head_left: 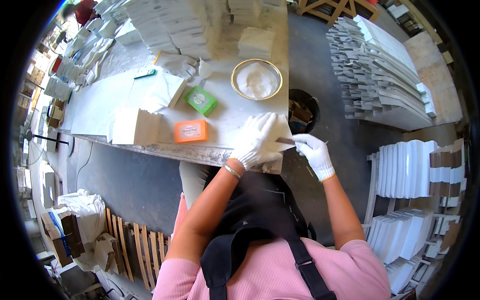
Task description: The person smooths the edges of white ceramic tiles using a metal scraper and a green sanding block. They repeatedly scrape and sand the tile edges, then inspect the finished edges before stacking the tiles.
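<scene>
At the table's right front corner, my left hand [254, 142] in a white knit glove lies with fingers stretched out on a white marble-like slab [281, 129]. My gloved right hand [312, 151], just past the table's edge, is closed round a thin, flat, dark scraper [285, 141]. Its blade points left, over the slab's edge beside my left hand. Beyond my hands stands a gold-rimmed bowl [235, 86] with white paste or powder [257, 80] in it. An orange hand pad [191, 131] and a green pad [201, 100] lie to the left of my left hand.
White tile stacks [172, 25] fill the table's far side. Nearer are upright tiles [135, 127], a loose white glove [177, 65] and a small green box [144, 73]. A black bin [312, 105] stands right of the table; racks of white slabs [407, 167] are farther right.
</scene>
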`<state>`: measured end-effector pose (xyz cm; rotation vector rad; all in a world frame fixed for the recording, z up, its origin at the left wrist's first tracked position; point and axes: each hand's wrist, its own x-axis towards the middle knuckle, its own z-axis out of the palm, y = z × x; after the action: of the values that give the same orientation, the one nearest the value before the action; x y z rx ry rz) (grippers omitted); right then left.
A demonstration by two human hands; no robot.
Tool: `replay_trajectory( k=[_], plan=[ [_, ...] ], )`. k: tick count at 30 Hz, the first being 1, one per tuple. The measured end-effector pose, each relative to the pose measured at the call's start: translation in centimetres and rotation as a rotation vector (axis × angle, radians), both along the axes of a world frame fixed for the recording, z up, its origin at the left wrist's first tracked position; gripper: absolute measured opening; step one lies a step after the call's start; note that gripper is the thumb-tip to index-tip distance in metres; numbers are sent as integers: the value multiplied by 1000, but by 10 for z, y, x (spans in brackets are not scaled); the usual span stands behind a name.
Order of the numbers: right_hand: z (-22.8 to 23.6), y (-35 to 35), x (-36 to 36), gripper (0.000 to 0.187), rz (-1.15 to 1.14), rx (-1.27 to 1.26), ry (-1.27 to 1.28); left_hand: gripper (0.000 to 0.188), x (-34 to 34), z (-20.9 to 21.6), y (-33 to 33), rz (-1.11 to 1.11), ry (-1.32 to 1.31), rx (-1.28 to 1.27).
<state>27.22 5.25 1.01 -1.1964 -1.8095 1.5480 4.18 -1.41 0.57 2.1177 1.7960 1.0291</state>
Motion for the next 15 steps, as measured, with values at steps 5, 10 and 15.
replay_trajectory(
  k=[5, 10, 15],
  plan=[
    [5, -17, 31, 22, -60, -101, 44, 102, 0, -1, 0, -16, -8, -34],
    [26, -19, 32, 31, -180, -88, 59, 104, -4, -1, 0, -40, 10, -69],
    [38, -27, 16, 43, -162, -160, 183, 86, 0, 1, -14, 64, 11, 35]
  ],
)
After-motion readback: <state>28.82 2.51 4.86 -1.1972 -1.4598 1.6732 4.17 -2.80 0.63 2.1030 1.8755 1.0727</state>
